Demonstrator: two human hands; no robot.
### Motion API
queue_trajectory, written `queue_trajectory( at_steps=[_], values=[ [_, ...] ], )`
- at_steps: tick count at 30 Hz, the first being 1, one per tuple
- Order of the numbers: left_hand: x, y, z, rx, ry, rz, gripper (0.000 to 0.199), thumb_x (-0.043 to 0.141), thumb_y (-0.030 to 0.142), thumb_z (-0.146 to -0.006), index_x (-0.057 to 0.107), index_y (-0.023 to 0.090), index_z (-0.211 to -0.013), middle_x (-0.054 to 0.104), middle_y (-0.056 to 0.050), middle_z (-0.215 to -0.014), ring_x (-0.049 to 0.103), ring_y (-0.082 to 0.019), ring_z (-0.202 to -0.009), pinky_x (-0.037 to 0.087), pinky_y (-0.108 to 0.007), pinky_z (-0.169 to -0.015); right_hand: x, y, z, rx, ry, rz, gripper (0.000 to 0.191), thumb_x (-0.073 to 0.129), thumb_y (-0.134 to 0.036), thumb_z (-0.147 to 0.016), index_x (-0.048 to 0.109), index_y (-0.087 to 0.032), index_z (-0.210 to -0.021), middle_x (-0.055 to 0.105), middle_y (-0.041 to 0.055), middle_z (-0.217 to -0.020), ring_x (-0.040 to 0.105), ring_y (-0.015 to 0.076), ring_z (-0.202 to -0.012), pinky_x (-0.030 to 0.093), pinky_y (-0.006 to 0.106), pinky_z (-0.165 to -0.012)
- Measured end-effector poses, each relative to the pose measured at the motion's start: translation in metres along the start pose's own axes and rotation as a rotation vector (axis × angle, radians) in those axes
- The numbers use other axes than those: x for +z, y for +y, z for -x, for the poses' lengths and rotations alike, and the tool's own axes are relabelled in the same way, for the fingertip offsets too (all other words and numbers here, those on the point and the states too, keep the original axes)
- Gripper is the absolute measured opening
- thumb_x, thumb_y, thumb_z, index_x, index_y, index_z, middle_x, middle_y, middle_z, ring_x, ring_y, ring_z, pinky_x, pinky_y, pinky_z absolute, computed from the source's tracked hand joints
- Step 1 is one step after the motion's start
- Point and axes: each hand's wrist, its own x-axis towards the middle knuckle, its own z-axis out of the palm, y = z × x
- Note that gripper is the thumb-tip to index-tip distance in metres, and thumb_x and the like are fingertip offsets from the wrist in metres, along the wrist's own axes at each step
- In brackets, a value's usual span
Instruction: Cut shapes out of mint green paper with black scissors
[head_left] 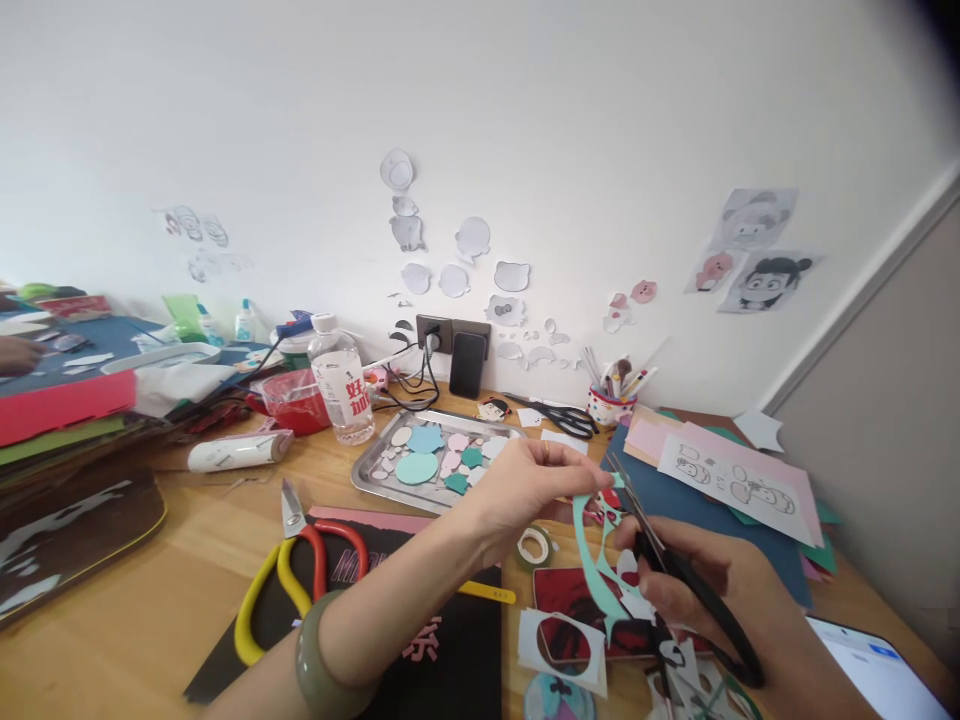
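My left hand point(536, 485) reaches across the table with thumb and fingers pinched on a curved strip of mint-green paper point(586, 548). The strip hangs down from the fingertips and loops below them. In my right hand point(697, 575) is a pair of black-handled scissors point(701, 590), its blades pointing up and left. Near the left fingertips the blades meet the upper end of the paper; whether they are parted there is too small to tell. Under both hands lie white paper scraps point(574, 645) and a dark red patterned item point(551, 600).
A metal tray point(367, 478) of cut paper shapes stands behind my left arm, with a water bottle point(341, 385) beside it. Red-and-yellow-handled shears point(292, 560) lie left. Tape point(534, 546), a pen cup point(611, 405), coloured paper point(787, 450) and a phone point(877, 670) surround the hands. Another person's hand point(19, 355) shows far left.
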Motion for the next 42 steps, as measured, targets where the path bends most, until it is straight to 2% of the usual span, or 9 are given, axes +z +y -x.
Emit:
queue_trajectory(
  at_steps=[3,9,14,17,20,26,31,37,42],
  values=[
    [0.004,-0.003,0.002,-0.005,-0.027,0.037,0.018,0.076,0.025,-0.060,0.065,0.012,-0.065,0.058,0.002,-0.054,0.051,-0.006,-0.048,0.041,-0.019,-0.051,0.002,0.000,-0.001,-0.025,0.016,-0.018,0.043,0.074,-0.050,-0.058,0.057,-0.018,-0.081,0.039,-0.0066,-0.057,0.030,0.0094,-0.048,0.029,0.021,-0.044],
    [0.010,-0.003,0.003,0.007,0.063,0.104,0.017,0.076,0.023,-0.057,0.064,0.011,-0.060,0.059,0.001,-0.055,0.051,-0.007,-0.051,0.044,-0.019,-0.053,0.005,0.000,0.001,-0.053,0.026,-0.055,0.047,0.074,-0.055,-0.058,0.055,-0.018,-0.080,0.038,-0.0061,-0.060,0.029,0.0107,-0.052,0.024,0.025,-0.048],
    [0.010,-0.004,0.003,-0.020,0.056,0.034,0.018,0.076,0.023,-0.055,0.063,0.011,-0.057,0.059,0.001,-0.051,0.051,-0.006,-0.047,0.044,-0.019,-0.051,0.003,-0.001,0.000,-0.137,-0.110,0.006,0.048,0.067,-0.063,-0.064,0.053,-0.019,-0.077,0.037,-0.0054,-0.063,0.031,0.0109,-0.055,0.027,0.024,-0.049],
    [0.009,-0.004,0.002,-0.029,0.030,0.013,0.019,0.077,0.023,-0.054,0.063,0.011,-0.057,0.059,0.001,-0.050,0.051,-0.006,-0.045,0.044,-0.019,-0.051,0.003,-0.002,0.000,-0.181,-0.118,-0.001,0.047,0.066,-0.063,-0.066,0.054,-0.019,-0.075,0.041,-0.0050,-0.063,0.032,0.0105,-0.055,0.028,0.023,-0.048],
    [0.008,-0.002,0.002,-0.037,0.030,-0.002,0.018,0.077,0.022,-0.054,0.063,0.011,-0.057,0.059,0.002,-0.050,0.051,-0.006,-0.044,0.044,-0.019,-0.051,0.002,0.000,0.000,-0.167,-0.114,-0.038,0.049,0.067,-0.063,-0.065,0.057,-0.019,-0.083,0.041,-0.0052,-0.063,0.032,0.0100,-0.054,0.027,0.022,-0.047],
    [0.004,0.004,0.003,-0.081,-0.002,-0.045,0.012,0.074,0.020,-0.058,0.065,0.013,-0.057,0.059,0.003,-0.049,0.051,-0.005,-0.044,0.044,-0.019,-0.053,-0.001,0.010,0.000,-0.112,-0.117,-0.048,0.049,0.069,-0.063,-0.061,0.057,-0.020,-0.080,0.037,-0.0063,-0.060,0.029,0.0103,-0.053,0.026,0.022,-0.047],
    [-0.001,0.006,0.002,-0.053,0.008,-0.083,0.018,0.078,0.022,-0.053,0.063,0.012,-0.055,0.060,0.002,-0.052,0.052,-0.006,-0.046,0.045,-0.018,-0.052,-0.002,0.010,-0.001,-0.063,-0.061,-0.029,0.048,0.072,-0.059,-0.058,0.059,-0.019,-0.082,0.039,-0.0064,-0.057,0.030,0.0102,-0.050,0.026,0.022,-0.045],
    [0.003,0.005,0.003,-0.031,0.009,-0.072,0.013,0.075,0.022,-0.060,0.067,0.012,-0.064,0.059,0.002,-0.057,0.053,-0.004,-0.048,0.046,-0.016,-0.051,-0.004,0.005,-0.002,-0.085,-0.076,0.090,0.038,0.066,-0.053,-0.069,0.055,-0.019,-0.083,0.043,-0.0032,-0.064,0.035,0.0127,-0.056,0.032,0.023,-0.049],
    [0.006,0.003,0.003,-0.036,0.034,-0.065,0.013,0.074,0.020,-0.059,0.064,0.012,-0.056,0.059,0.002,-0.054,0.052,-0.005,-0.046,0.046,-0.017,-0.050,0.000,0.006,-0.002,-0.101,-0.081,0.006,0.040,0.069,-0.055,-0.067,0.056,-0.020,-0.082,0.040,-0.0050,-0.062,0.033,0.0113,-0.054,0.029,0.022,-0.048]
  ],
)
